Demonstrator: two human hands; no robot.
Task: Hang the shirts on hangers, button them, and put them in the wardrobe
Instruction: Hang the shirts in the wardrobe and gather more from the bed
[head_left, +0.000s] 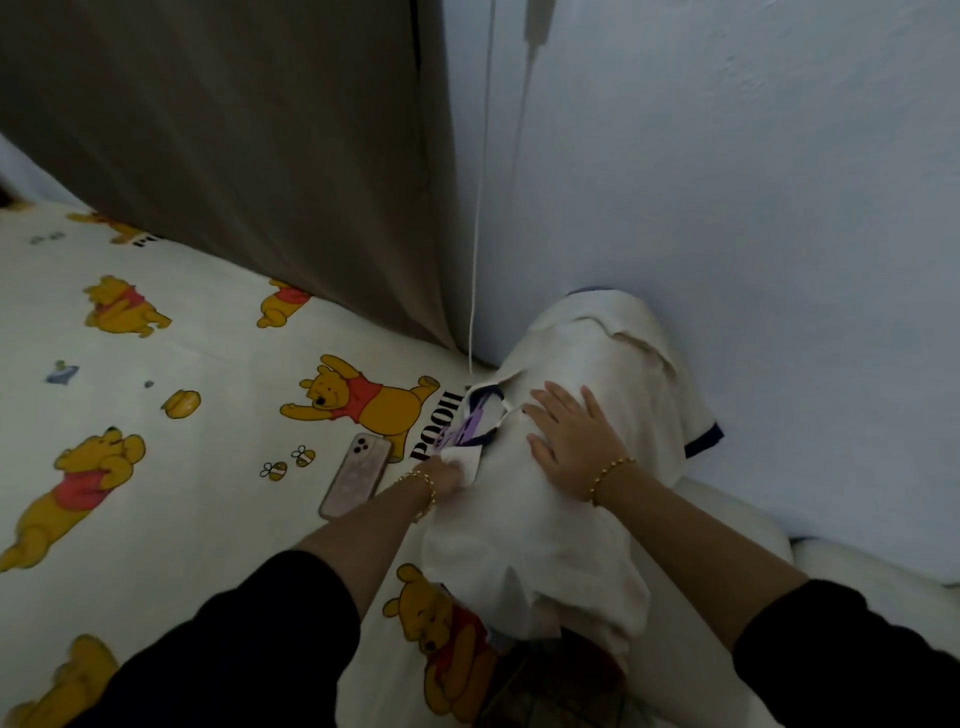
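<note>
The white shirt (561, 525) lies on the bedsheet (182, 467) at five o'clock in view, a purple hanger (460, 431) apparently in its collar. The left hand (449, 475) pinches cloth by the collar, the right hand (571, 441) rests flat at its two o'clock: keep the front taut while buttoning. The bedsheet reads "POOH" (436, 426).

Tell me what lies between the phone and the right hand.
In the head view: the left hand, gripping an edge of the white shirt, and the purple hanger in its collar.
</note>
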